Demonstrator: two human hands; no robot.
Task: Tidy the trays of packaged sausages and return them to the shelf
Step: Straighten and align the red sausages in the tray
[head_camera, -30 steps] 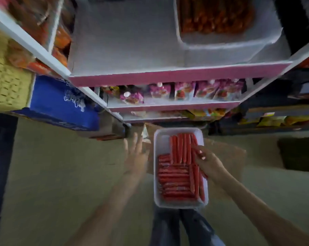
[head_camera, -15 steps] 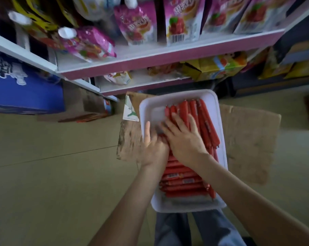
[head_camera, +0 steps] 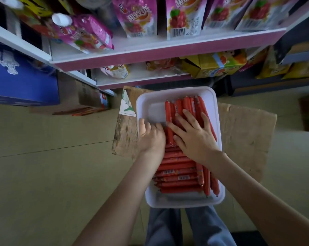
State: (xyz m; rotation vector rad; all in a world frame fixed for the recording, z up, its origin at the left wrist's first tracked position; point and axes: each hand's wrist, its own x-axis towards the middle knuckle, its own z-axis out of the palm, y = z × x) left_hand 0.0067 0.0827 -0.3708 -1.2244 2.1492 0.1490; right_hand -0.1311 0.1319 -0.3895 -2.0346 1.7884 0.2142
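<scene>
Sausages (head_camera: 178, 173): red, barcoded, stacked crosswise and lengthwise in white tray (head_camera: 175, 93).

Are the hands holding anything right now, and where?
Right hand lies flat on the sausages, holding nothing. Left hand touches sausages beside the tray wall; grip cannot be told.

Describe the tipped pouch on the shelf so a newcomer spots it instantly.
Start at the pink-edged shelf above the white tray. At its left end lies a pink pouch with a white cap. Unlike the upright pouches beside it, it lies tipped over.
</scene>
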